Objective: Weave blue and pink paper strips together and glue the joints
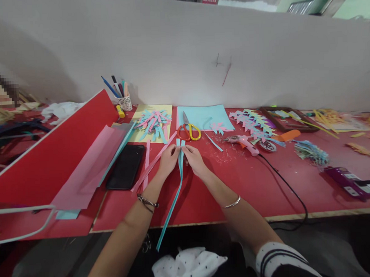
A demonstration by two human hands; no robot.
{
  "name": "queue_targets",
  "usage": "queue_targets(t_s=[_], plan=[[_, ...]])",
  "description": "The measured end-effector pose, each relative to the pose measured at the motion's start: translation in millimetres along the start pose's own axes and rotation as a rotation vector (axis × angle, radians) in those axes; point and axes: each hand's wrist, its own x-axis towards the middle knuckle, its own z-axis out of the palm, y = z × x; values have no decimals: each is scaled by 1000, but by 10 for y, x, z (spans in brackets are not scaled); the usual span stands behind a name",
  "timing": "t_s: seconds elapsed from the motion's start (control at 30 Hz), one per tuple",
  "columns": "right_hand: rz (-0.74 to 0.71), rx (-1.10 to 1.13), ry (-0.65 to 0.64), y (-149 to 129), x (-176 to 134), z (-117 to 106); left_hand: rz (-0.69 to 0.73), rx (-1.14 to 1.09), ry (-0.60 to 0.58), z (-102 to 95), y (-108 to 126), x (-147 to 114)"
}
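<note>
Between my two hands, just above the red table, are light blue paper strips (175, 198) whose long ends hang down over the table's front edge. My left hand (169, 158) pinches them from one side, and my right hand (194, 159) from the other; two short ends poke up above the fingers. Right beyond my fingertips lie scissors (194, 132) with one red and one yellow handle, blades pointing away. Pink paper strips (152, 164) rest beside my left wrist. A black phone (125, 167) lies further left.
A pink glue gun (243, 142) with a trailing cord lies at right, near a purple power strip (351, 182). Cut pink and blue paper pieces (153, 123) are heaped at the back. A red board (60, 156) leans at left, and a pen cup (124, 102) stands by the wall.
</note>
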Motion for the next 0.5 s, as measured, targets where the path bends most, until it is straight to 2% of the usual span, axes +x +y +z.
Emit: queue_targets(t_s=[0.17, 0.37, 0.5], plan=[[10, 22, 17, -21, 2, -6, -2, -27, 63, 6, 0, -22], [3, 51, 48, -43, 10, -20, 13, 26, -49, 42, 34, -63], [-16, 16, 37, -32, 13, -34, 23, 97, -53, 38, 30, -65]])
